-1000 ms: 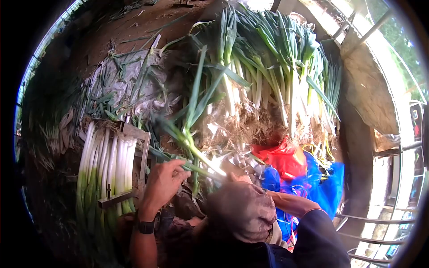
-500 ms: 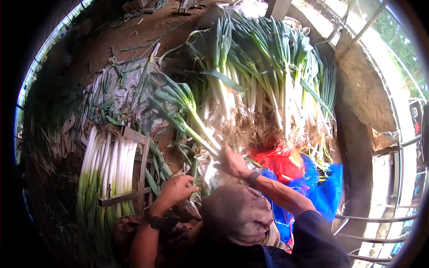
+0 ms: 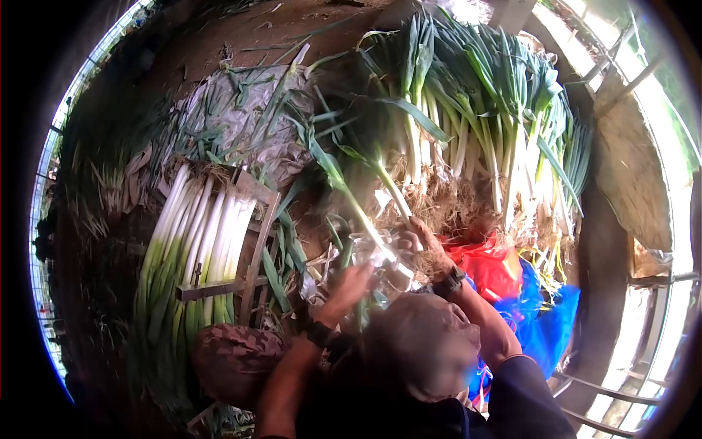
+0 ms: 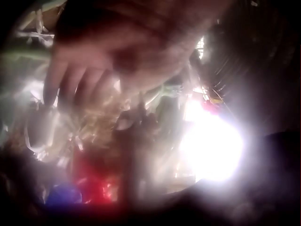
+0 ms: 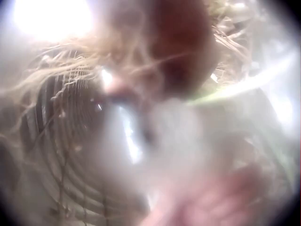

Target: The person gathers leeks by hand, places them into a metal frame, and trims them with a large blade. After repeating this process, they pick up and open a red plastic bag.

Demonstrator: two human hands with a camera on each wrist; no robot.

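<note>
Two leeks, one long (image 3: 355, 207) and one beside it (image 3: 393, 189), slant down toward the person's lap in the head view. My right hand (image 3: 431, 252) has its fingers curled at the root end of the right-hand leek. Dark and blurred, that hand (image 5: 183, 47) appears among pale roots (image 5: 70, 66) in the right wrist view. Below and left of the leek ends, my left hand (image 3: 349, 289) is blurred by motion. The left wrist view shows this hand (image 4: 127, 52) with fingers extended and nothing visibly gripped. Whether it touches the pale peelings (image 3: 365, 252) is unclear.
Trimmed leeks (image 3: 201, 238) lie in a metal frame (image 3: 261, 256) at left. Untrimmed leeks (image 3: 468, 124) stand at back right, roots down. Red plastic (image 3: 490, 267) and blue plastic (image 3: 548, 322) lie at right. Leaf scraps cover a pale sheet (image 3: 270, 139).
My left hand released the leek stalk it touched and has moved right, toward the leek ends. My right hand remains at their root ends. The leek tops have spread apart; the head view has shifted.
</note>
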